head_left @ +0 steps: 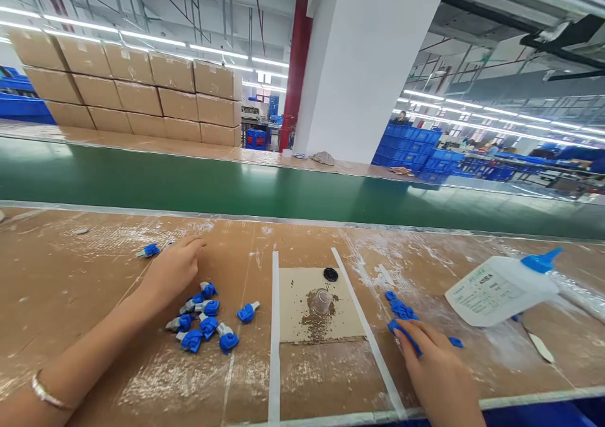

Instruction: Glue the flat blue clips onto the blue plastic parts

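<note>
My right hand is closed on a flat blue plastic piece, gripped at the fingertips just above the table. Right beyond it lies a cluster of similar blue pieces, and a single small blue piece rests to its right. My left hand hovers low over the table with its fingers loosely stretched and apart, holding nothing that I can see. Below it sits a group of small blue parts with grey-white ends. Another such part lies beyond my left wrist.
Between white tape strips lies a cardboard sheet with a small clear cup, wet spots and a black disc. A white bottle with blue cap lies at right. Behind runs a green conveyor belt.
</note>
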